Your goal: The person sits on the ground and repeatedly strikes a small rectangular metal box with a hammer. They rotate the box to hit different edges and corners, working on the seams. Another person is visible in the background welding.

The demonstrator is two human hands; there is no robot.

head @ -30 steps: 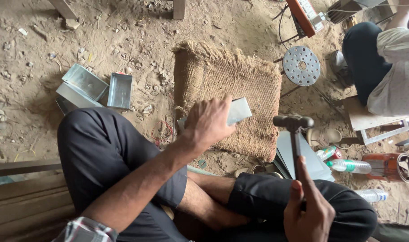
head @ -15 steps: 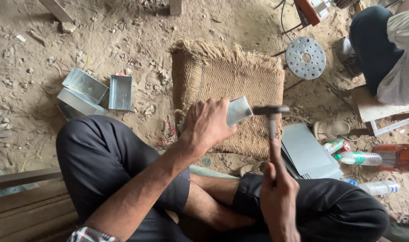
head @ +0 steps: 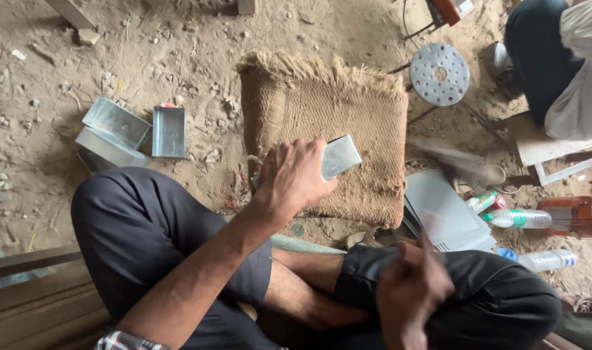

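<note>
Left hand [head: 296,178] presses metal piece [head: 338,157] onto jute mat [head: 367,116].

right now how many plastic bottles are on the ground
3, all on the right by the person's knee: a green-labelled bottle, a clear bottle beside it, and another clear bottle nearer. More may be hidden.

Folded grey sheet-metal boxes on the dirt floor: three [head: 168,131], [head: 116,121], [head: 108,148]
Flat shiny metal piece under the hand: one [head: 340,155]
Woven brown jute mats: one [head: 348,110]
Round perforated metal discs: one [head: 440,74]
Clear plastic bottles: two [head: 519,218], [head: 547,260]
Grey flat metal sheet stacks: one [head: 446,212]
</note>
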